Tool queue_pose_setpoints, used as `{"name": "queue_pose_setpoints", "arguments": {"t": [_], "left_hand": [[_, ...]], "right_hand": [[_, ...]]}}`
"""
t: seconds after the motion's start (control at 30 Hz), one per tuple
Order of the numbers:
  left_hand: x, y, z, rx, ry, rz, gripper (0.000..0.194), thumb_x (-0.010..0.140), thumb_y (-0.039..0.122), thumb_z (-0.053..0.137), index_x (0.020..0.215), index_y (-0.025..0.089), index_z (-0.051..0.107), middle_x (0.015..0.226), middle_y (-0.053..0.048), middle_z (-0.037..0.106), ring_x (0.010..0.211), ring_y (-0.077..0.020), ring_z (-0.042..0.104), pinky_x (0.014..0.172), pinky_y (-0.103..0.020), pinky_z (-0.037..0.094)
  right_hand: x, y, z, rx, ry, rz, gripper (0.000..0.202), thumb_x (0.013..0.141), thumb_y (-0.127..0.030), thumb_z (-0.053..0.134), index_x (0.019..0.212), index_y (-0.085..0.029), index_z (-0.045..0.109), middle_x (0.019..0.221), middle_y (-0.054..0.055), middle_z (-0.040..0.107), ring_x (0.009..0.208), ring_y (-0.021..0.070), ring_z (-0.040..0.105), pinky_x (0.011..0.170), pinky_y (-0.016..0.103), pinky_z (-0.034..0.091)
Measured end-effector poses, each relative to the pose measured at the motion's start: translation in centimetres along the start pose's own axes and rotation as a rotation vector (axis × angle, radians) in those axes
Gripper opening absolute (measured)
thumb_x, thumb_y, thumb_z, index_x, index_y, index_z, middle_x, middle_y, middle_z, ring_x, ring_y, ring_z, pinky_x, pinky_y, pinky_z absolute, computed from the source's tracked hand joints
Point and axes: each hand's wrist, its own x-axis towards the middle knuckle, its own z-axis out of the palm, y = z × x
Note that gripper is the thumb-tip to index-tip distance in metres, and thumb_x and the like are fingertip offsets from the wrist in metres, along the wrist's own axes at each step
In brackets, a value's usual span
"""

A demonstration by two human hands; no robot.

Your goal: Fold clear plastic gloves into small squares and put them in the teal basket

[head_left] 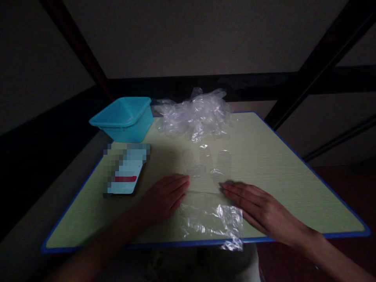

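A clear disposable plastic glove [205, 201] lies spread on the table, its finger parts pointing away from me and its wrinkled cuff reaching over the front edge. On its left side rests my left hand [168, 196], palm down, fingers stretched and close together, the tips touching the plastic. My right hand [254, 203] lies along the glove's right side in much the same way, fingertips on the film and fingers extended. The thumbs are mostly hidden beneath both hands. Beyond the glove is a heap of crumpled clear plastic gloves [202, 111].
A blue plastic basket [126, 121] stands at the table's back left corner. Nearer on the left lies a phone [126, 172] with its screen lit, partly pixelated. The pale table [288, 192] has a blue rim, and a wall with dark bars rises behind it.
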Motion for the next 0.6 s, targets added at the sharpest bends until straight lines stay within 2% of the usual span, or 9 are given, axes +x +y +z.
{"name": "queue_pose_setpoints", "arguments": {"t": [0.2, 0.33, 0.5, 0.6], "left_hand": [[-0.3, -0.3, 0.2, -0.067, -0.039, 0.013, 0.031, 0.09, 0.014, 0.034, 0.109, 0.007, 0.058, 0.11, -0.012, 0.065, 0.103, -0.0193, 0.058, 0.089, -0.035, 0.049], [0.2, -0.6, -0.3, -0.138, -0.079, -0.038, 0.032, 0.091, 0.015, 0.033, 0.105, 0.009, 0.061, 0.108, -0.011, 0.066, 0.099, -0.0184, 0.06, 0.088, -0.035, 0.049], [1.9, -1.4, -1.7, -0.288, -0.268, -0.147, 0.028, 0.088, 0.015, 0.039, 0.099, 0.015, 0.065, 0.105, -0.009, 0.068, 0.096, -0.0188, 0.062, 0.086, -0.035, 0.048], [3.2, -2.1, -2.6, -0.365, -0.373, -0.231, 0.025, 0.086, 0.016, 0.043, 0.095, 0.016, 0.066, 0.101, -0.008, 0.069, 0.093, -0.0194, 0.063, 0.083, -0.034, 0.047]], "right_hand": [[-0.1, 0.1, 0.1, 0.075, -0.033, -0.006, 0.037, 0.091, -0.014, 0.035, 0.122, -0.012, 0.054, 0.122, 0.008, 0.061, 0.112, 0.0213, 0.055, 0.093, 0.038, 0.049], [0.2, 0.3, -0.2, 0.225, -0.032, 0.069, 0.033, 0.092, -0.016, 0.035, 0.118, -0.013, 0.056, 0.117, 0.009, 0.063, 0.11, 0.0205, 0.056, 0.093, 0.038, 0.049], [1.5, 0.8, -1.0, 0.417, -0.064, 0.195, 0.032, 0.094, -0.02, 0.032, 0.107, -0.014, 0.06, 0.098, 0.011, 0.067, 0.094, 0.0214, 0.062, 0.08, 0.039, 0.053], [2.1, 1.4, -1.3, 0.496, -0.092, 0.263, 0.031, 0.094, -0.021, 0.031, 0.104, -0.017, 0.061, 0.096, 0.009, 0.066, 0.086, 0.0199, 0.063, 0.073, 0.036, 0.053]]}}
